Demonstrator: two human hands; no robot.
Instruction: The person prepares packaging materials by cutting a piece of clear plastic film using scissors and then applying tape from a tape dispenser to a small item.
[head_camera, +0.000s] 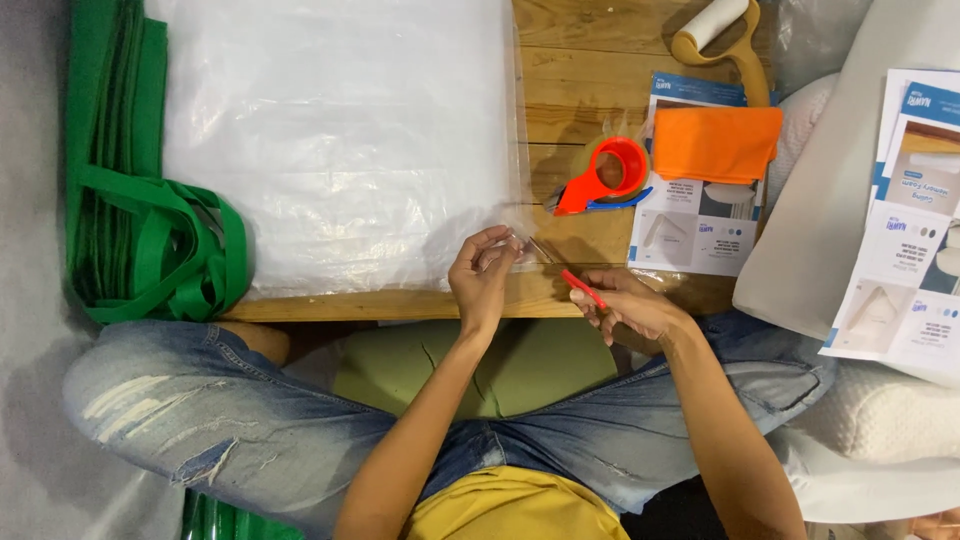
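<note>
A wooden bench (560, 75) carries a clear plastic bag (340, 140) over its left part. At the near edge, the left hand (482, 275) pinches the bag's corner; the right hand (625, 303) grips red-handled scissors (583, 288). A red tape dispenser (605, 175) lies behind.

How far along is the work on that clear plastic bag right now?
Done: the clear plastic bag lies flat on the wooden table. In hand: the left hand pinches the bag's lower right corner, while the right hand holds a small red tool beside it. Left: the tape dispenser sits unused, and leaflets and green bags wait alongside.
</note>
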